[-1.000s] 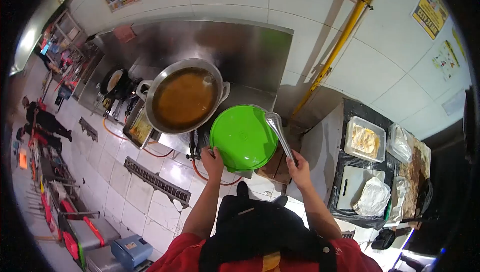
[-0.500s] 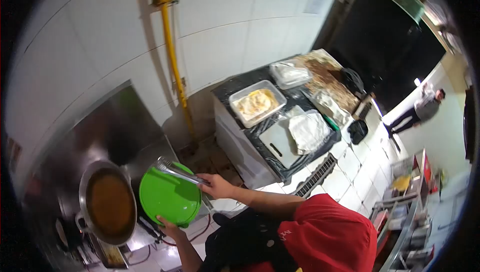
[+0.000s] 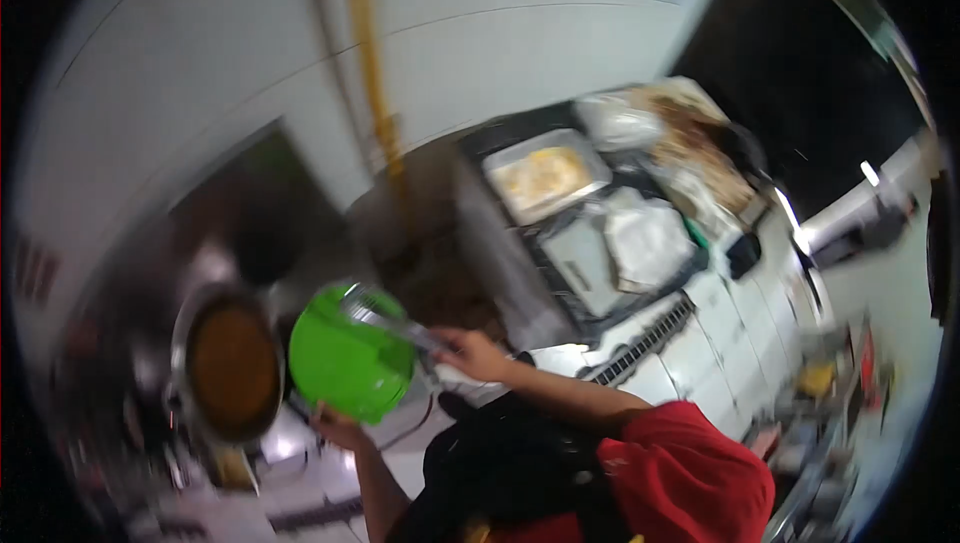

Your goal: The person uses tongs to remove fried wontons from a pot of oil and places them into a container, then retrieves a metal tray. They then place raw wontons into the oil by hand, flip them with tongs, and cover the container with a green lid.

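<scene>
My left hand (image 3: 338, 427) grips the lower rim of a round green plastic dish (image 3: 345, 368), which is tilted with its inner face up. My right hand (image 3: 474, 355) is closed round metal tongs (image 3: 400, 325), and their tips reach over the upper part of the dish. I can make out nothing held between the tips. Left of the dish, a deep pan (image 3: 180, 368) on the metal stove (image 3: 150, 263) holds brown liquid (image 3: 235, 368), probably oil. The frame is smeared by motion, so fine detail is lost.
On a black-covered counter (image 3: 500, 143) stand a plastic tub (image 3: 548, 178) of pale, yellowish food, a white cutting board (image 3: 580, 261) and white plastic bags (image 3: 645, 243). A yellow pipe (image 3: 372, 63) runs down the wall. Another person (image 3: 885, 223) stands far right.
The whole view has shifted and blurred, with the counter now farther right and the pan slightly higher. Both hands keep hold of the dish and the tongs.
</scene>
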